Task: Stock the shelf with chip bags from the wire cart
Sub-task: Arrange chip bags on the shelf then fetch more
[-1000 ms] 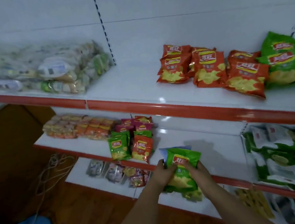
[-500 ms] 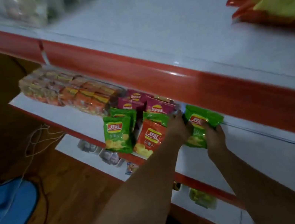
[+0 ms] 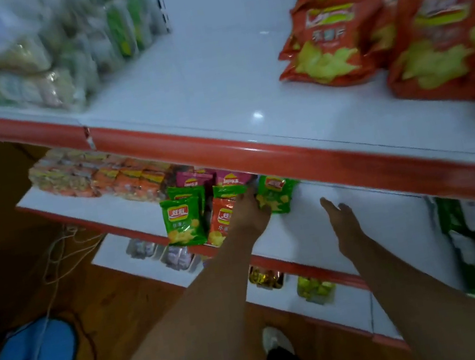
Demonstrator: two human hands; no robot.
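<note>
While the left hand [image 3: 251,215] grips the upright green chip bag [image 3: 276,193] on the middle shelf [image 3: 362,221], the right hand [image 3: 341,219] hovers spread and empty just right of it.

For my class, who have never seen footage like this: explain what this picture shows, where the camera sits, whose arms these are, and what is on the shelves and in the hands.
The camera is worn on a person's head and looks down at their own arms; no machine is involved. They face white store shelves with red edges. The left hand holds a small green chip bag on the middle shelf, beside other small green, orange and pink bags. The right hand is open, holds nothing and hovers over a bare stretch of that shelf. On the top shelf lie large orange chip bags and blurred clear-wrapped packs.
</note>
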